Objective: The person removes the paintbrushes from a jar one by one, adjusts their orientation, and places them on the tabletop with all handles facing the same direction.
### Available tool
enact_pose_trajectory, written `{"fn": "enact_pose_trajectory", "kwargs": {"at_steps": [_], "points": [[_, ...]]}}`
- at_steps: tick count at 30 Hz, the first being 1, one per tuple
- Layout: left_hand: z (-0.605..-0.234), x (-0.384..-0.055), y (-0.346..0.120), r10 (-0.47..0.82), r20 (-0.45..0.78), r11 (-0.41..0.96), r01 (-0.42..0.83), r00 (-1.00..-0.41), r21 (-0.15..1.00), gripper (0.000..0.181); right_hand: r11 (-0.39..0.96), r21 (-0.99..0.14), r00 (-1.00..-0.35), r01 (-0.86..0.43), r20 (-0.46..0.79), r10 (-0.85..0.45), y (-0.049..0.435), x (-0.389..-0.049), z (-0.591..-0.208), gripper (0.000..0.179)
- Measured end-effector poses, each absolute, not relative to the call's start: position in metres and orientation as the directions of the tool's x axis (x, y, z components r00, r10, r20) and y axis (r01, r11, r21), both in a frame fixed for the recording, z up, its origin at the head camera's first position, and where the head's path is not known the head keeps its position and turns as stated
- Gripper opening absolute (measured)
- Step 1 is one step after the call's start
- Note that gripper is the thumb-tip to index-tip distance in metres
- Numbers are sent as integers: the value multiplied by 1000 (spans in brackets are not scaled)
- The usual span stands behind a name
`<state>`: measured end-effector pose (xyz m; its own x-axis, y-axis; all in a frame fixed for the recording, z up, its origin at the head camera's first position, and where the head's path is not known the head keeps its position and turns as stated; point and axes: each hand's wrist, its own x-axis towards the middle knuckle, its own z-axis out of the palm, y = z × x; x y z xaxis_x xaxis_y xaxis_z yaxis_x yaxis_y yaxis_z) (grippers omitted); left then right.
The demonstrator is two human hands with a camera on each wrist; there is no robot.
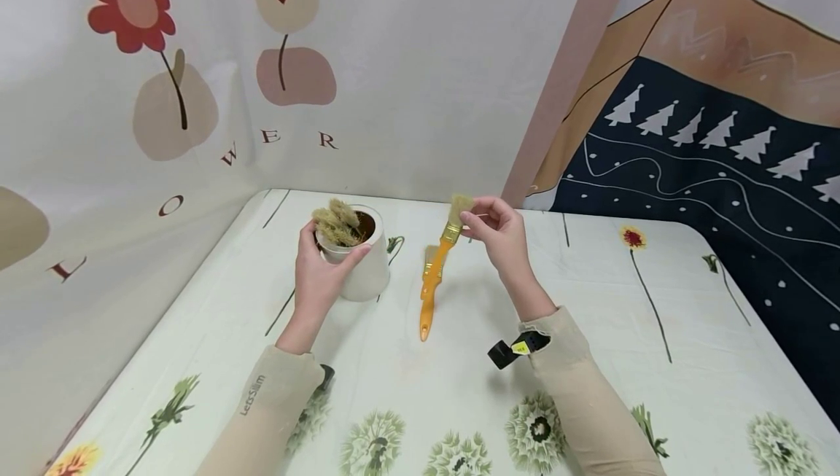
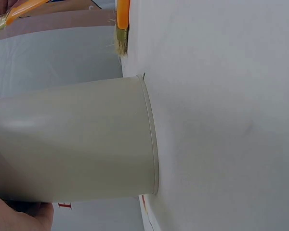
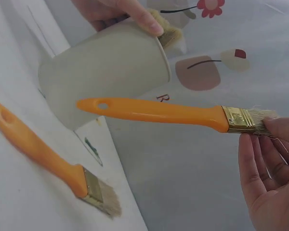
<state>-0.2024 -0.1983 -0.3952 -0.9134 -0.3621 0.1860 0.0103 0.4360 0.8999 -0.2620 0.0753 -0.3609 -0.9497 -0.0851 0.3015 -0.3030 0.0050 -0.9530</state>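
Observation:
A pale, off-white cup-shaped pot (image 1: 367, 268) stands on the table, with bushy tan bristle tufts (image 1: 337, 222) sticking up out of its brown inside. My left hand (image 1: 318, 264) grips it near the rim, thumb across the front. In the right wrist view that thumb presses close to the tufts. My right hand (image 1: 505, 239) pinches an orange-handled paintbrush (image 3: 168, 113) by its bristles, thumb against fingertips. Its handle points toward the pot, raised over the table. Beneath it a second orange paintbrush (image 1: 426, 323) lies flat, partly overlapped by the held one in the head view.
The table (image 1: 407, 381) wears a white cloth printed with flowers. A pale flower-printed curtain (image 1: 420, 82) hangs behind it, and a dark curtain with white trees (image 1: 709, 162) hangs at the right. A black wrist camera (image 1: 518, 348) sits on the right sleeve.

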Motion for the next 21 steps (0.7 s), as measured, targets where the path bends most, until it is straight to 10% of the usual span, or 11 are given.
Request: {"fn": "enact_pose_trajectory", "kwargs": {"at_steps": [21], "points": [[-394, -202, -198, -360, 187, 438, 11, -914, 899, 104, 77, -994, -994, -72, 65, -91, 88, -275, -393, 30]]}}
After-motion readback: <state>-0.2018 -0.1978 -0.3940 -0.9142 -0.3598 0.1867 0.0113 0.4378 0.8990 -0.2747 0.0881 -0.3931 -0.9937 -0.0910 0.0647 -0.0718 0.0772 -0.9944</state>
